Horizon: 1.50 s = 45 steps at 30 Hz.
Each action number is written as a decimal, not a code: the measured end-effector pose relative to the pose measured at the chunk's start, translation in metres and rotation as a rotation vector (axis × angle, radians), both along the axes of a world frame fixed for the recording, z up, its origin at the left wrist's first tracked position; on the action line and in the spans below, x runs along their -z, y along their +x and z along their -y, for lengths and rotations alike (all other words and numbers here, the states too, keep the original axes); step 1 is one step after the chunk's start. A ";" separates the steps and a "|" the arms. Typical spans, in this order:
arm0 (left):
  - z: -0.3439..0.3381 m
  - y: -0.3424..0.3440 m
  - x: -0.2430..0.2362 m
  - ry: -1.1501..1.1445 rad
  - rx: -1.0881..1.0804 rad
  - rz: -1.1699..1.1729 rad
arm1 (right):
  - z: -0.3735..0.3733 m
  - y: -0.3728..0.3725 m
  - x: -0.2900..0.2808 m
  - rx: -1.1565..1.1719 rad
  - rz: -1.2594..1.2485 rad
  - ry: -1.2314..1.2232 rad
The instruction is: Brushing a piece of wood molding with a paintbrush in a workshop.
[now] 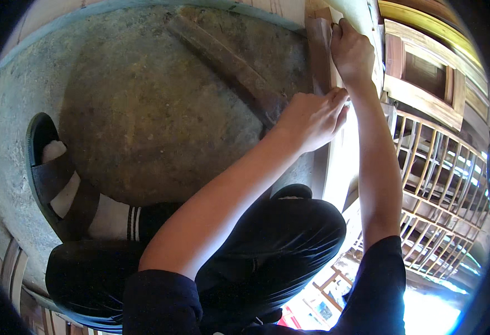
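A long pale-and-brown wooden piece (320,50) runs lengthwise along the right side of the floor. My right hand (352,54) is closed on it near its far end, fingers curled at its edge. My left hand (315,117) grips the same piece lower down, thumb and fingers bent over it; their tips are partly hidden. A worn, dusty board (217,61) lies diagonally on the concrete floor just left of the piece, its near end behind my left hand.
My sandalled foot (55,178) and bent knee (306,229) are on the concrete floor (122,84). Wooden panelled frames (423,103) and slatted wooden racks (423,167) stand to the right. A low pale-blue edge (144,8) borders the far side. More slats (10,268) show at lower left.
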<state>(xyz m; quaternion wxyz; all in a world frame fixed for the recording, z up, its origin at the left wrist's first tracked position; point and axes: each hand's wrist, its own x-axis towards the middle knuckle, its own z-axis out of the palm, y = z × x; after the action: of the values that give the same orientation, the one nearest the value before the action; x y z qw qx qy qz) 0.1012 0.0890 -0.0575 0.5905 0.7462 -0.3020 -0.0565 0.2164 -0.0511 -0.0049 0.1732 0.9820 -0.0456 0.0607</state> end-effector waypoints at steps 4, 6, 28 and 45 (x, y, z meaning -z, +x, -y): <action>0.001 -0.003 0.004 0.018 -0.004 -0.008 | 0.012 -0.006 -0.002 -0.012 -0.060 0.097; 0.000 -0.003 0.002 0.035 -0.005 -0.039 | 0.009 0.003 0.004 -0.016 -0.001 0.098; 0.002 0.004 -0.003 0.078 0.071 -0.054 | 0.018 -0.005 0.001 0.082 -0.035 0.190; -0.003 0.014 -0.013 0.135 0.125 -0.100 | 0.002 0.006 -0.002 0.118 0.036 0.208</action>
<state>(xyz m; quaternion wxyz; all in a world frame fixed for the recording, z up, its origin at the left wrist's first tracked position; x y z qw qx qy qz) 0.1152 0.0923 -0.0450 0.5487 0.7601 -0.3138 -0.1505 0.2226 -0.0536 -0.0026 0.0729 0.9890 -0.1123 0.0631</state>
